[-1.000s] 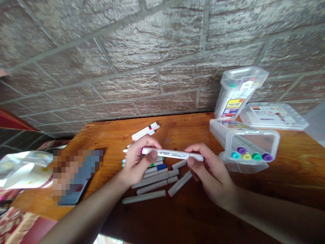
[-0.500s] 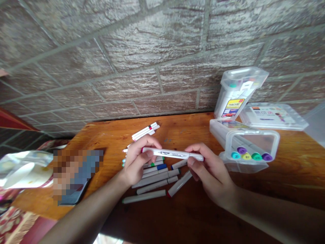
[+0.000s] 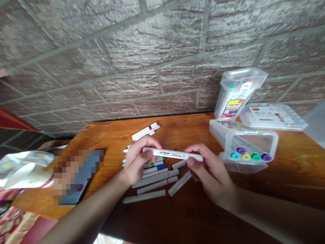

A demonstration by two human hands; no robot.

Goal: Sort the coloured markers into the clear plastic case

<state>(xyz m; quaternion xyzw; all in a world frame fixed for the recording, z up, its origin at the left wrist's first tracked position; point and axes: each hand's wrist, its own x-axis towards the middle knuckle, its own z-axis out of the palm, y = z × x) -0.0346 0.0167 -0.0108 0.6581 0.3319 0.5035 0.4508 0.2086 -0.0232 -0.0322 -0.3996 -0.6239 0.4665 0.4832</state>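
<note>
A white marker (image 3: 175, 154) with dark red ends and black print lies level between my two hands above the table. My left hand (image 3: 138, 159) pinches its left end between thumb and fingers. At the other end, my right hand (image 3: 209, 169) grips it the same way. Below them several loose markers are spread on the wood, among them a blue-capped marker (image 3: 154, 169), a green-ended marker (image 3: 144, 196) nearest me and a red-ended marker (image 3: 179, 184). Slim white pens (image 3: 144, 132) lie behind my left hand, which partly hides some of the pile.
On the right, an open clear case (image 3: 275, 142) lies on its side with several markers inside. Behind it stand an upright marker case (image 3: 233, 95) and a flat plastic box (image 3: 274, 117). A phone (image 3: 73, 196) rests at left, near a plastic-wrapped roll (image 3: 27, 173). A stone-patterned wall (image 3: 162, 61) borders the table's back.
The marker has turned about its long axis, so its printed label now shows a different face. Both hands stay in nearly the same place.
</note>
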